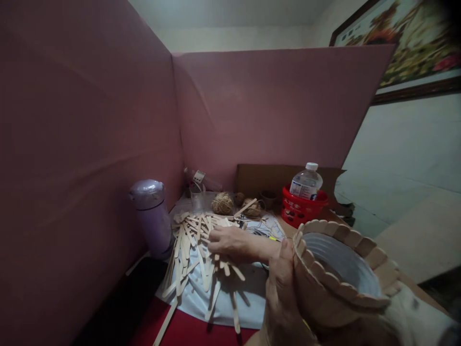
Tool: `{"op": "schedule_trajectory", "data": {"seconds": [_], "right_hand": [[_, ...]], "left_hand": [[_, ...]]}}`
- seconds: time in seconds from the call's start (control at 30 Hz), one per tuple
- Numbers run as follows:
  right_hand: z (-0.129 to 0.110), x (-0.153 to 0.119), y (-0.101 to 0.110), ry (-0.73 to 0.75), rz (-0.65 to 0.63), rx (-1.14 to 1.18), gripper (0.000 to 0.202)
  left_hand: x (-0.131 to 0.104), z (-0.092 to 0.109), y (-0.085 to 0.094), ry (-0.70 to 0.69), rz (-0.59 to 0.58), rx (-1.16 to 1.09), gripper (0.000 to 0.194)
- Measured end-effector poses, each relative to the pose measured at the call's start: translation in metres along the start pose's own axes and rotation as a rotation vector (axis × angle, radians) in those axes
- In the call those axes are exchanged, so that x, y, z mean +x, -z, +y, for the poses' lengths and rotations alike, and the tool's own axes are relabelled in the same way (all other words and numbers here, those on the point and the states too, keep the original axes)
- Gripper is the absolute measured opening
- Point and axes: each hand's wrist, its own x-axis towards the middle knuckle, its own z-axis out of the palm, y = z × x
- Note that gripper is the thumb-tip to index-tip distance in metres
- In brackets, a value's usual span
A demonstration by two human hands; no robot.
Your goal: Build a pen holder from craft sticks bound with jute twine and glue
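Note:
My left hand [283,288] grips the near left side of a round pot [331,302], its thumb up by the rim. Craft sticks with rounded ends cover the pot's outside and form a scalloped rim; the inside is pale grey and ribbed. The pot is tilted, its mouth partly toward me. From behind it, my right hand [230,242] reaches left into a loose pile of wooden craft sticks [185,242]. The right fingers are curled down among the sticks. Several sticks poke out under that hand, but what its fingertips hold is hidden.
A purple flask [153,221] stands left. Behind the pile are a clear plastic cup [197,199], balls of twine [222,203] and a small dark pot [268,198]. A red basket [297,211] holds a clear bottle [306,182]. Pink partitions [281,105] enclose the left and back.

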Motion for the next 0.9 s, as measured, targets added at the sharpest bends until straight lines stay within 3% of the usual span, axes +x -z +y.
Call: {"op": "schedule_trajectory", "data": {"seconds": [0.1,0.17,0.4,0.57,0.73,0.9], "right_hand": [[0.011,-0.013,0.006,-0.022,0.023,0.036,0.008],[0.016,-0.017,0.009,-0.036,0.043,0.051,0.008],[0.018,-0.013,0.010,-0.096,0.104,0.067,0.012],[0.009,-0.002,0.001,-0.069,0.066,0.070,0.011],[0.002,0.031,-0.002,-0.001,-0.022,0.088,0.039],[-0.008,0.063,-0.012,-0.023,-0.021,-0.003,0.039]], "left_hand": [[-0.006,-0.001,0.001,-0.007,0.023,0.013,0.105],[-0.006,-0.004,0.000,-0.017,0.019,0.017,0.115],[-0.005,-0.012,-0.001,-0.038,0.012,0.040,0.119],[-0.008,-0.012,-0.003,-0.043,0.030,0.069,0.121],[-0.009,-0.014,-0.004,-0.052,0.051,0.094,0.120],[-0.010,-0.013,-0.005,-0.063,0.089,0.138,0.110]]}}
